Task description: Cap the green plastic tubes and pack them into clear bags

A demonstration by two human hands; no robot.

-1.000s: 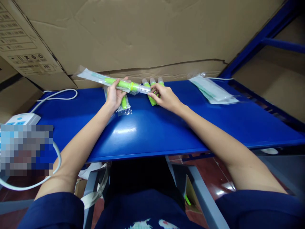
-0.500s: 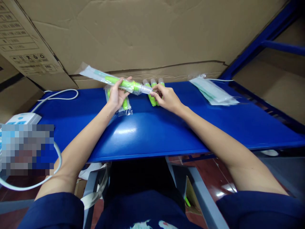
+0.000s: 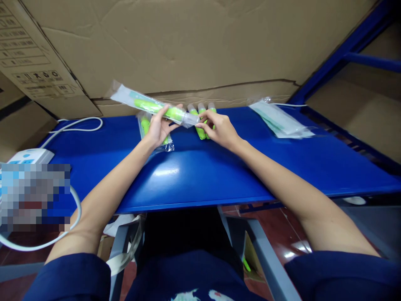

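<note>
Across my left hand [image 3: 159, 126] lies a clear plastic bag [image 3: 120, 94] with a bright green tube [image 3: 173, 113] inside, held between thumb and fingers. The tube has a pale, see-through cap, and its exact kind is unclear. My right hand [image 3: 217, 128] pinches the bag's right end beside the cap; the fingertips partly hide it. Behind that hand, green tubes with clear caps [image 3: 192, 108] lie side by side on the blue table [image 3: 200, 175]. Under my left hand lies another bagged green tube [image 3: 145, 125].
Flat bags with white and green contents [image 3: 280, 119] lie at the right. A white power strip [image 3: 31, 156] and its cable [image 3: 79, 119] are at the left. Cardboard [image 3: 200, 46] stands behind the table, with a blue metal frame [image 3: 332, 62] at the right.
The green tube sits further inside the bag, its cap now covered by plastic. My left hand and the bag have shifted slightly right; my right hand has barely moved.
</note>
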